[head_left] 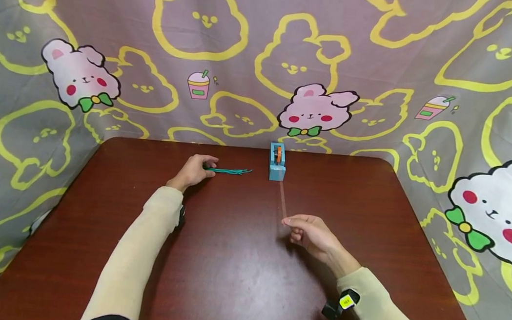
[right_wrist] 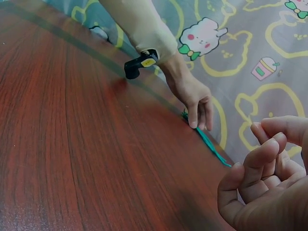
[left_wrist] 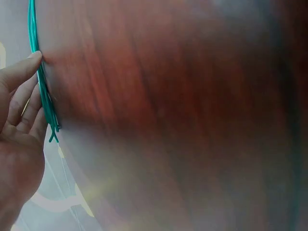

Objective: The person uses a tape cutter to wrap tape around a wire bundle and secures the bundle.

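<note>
I record green strands (head_left: 233, 171) in the left hand (head_left: 193, 171); beyond the right hand (head_left: 316, 236), a light-blue dispenser (head_left: 276, 174) with orange roll (head_left: 279, 154); beneath both, a red-brown, dark-grained table (head_left: 232, 256); farther out, grey cloth (head_left: 239, 76) printed with yellow outlines.

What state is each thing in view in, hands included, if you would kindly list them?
Left grip: pinching the green strands.
Right grip: pinching the tape strip's end.
Green strands: bunched, roughly straight, slightly splayed at the ends.
Tape strip: pulled out, stretched straight between dispenser and fingertips.
Blue tape dispenser: upright on the table.
Orange reel: seated in the dispenser.
Printed cloth: hanging behind the table.
</note>
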Available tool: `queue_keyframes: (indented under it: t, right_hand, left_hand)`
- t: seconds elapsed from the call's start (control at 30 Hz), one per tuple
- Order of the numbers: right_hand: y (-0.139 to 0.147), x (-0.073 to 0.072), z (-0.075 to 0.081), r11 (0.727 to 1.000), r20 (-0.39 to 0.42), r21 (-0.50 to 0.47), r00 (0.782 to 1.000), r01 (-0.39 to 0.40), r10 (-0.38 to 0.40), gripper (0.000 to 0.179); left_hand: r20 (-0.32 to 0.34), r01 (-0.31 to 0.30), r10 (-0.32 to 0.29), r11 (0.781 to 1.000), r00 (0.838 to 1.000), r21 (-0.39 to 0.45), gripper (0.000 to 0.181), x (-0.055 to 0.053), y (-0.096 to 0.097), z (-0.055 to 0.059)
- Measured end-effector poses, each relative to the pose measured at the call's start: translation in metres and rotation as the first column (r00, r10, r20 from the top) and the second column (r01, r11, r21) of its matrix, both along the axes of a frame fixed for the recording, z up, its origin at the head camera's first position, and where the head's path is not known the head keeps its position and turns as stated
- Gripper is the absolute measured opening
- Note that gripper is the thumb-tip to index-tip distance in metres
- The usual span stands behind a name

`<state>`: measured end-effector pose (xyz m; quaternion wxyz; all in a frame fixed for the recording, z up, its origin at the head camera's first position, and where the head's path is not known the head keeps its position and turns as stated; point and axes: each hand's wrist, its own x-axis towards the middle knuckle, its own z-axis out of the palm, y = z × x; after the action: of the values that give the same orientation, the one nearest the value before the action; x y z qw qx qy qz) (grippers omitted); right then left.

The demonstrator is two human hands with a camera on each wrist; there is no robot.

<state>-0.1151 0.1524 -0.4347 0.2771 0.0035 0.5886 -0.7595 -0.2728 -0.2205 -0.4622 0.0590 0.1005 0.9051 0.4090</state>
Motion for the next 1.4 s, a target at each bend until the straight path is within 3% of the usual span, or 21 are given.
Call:
queue_keyframes:
  t: [0.17, 0.37, 0.6, 0.9, 1.07, 1.23, 1.4]
  right_hand:
    - [0.000, 0.000, -0.001, 1.000, -0.008, -0.005, 1.000, -0.002, 0.001, 0.017]
    - [-0.001, 0.002, -0.003, 1.000, -0.005, 0.000, 1.000, -0.002, 0.002, 0.017]
    - [-0.001, 0.002, -0.005, 1.000, -0.020, 0.009, 1.000, -0.008, 0.008, 0.017]
    - [0.001, 0.003, -0.005, 1.000, -0.036, 0.016, 0.999, 0.001, 0.000, 0.015]
    - [0.001, 0.005, -0.005, 1.000, -0.025, 0.017, 0.999, 0.024, -0.024, 0.014]
    - [0.000, 0.007, -0.008, 1.000, -0.024, 0.015, 1.000, 0.020, -0.020, 0.013]
    - [0.000, 0.009, -0.011, 1.000, -0.024, -0.002, 0.999, 0.027, -0.027, 0.013]
  left_hand:
    - [-0.007, 0.005, -0.005, 1.000, 1.000, -0.018, 0.040, 0.000, 0.000, 0.001]
    - [-0.020, 0.051, -0.054, 0.994, 0.998, -0.097, 0.025, 0.001, 0.000, 0.003]
    - [-0.086, 0.120, -0.144, 0.965, 0.986, -0.235, 0.011, -0.004, 0.002, 0.006]
    - [-0.163, 0.162, -0.257, 0.882, 0.953, -0.443, 0.008, -0.005, 0.011, 0.008]
    - [-0.155, 0.173, -0.309, 0.809, 0.938, -0.561, 0.007, -0.004, 0.020, 0.007]
    - [-0.110, 0.148, -0.297, 0.724, 0.949, -0.674, 0.009, 0.001, 0.023, 0.001]
    - [-0.054, 0.145, -0.267, 0.670, 0.962, -0.728, 0.020, 0.007, 0.025, -0.002]
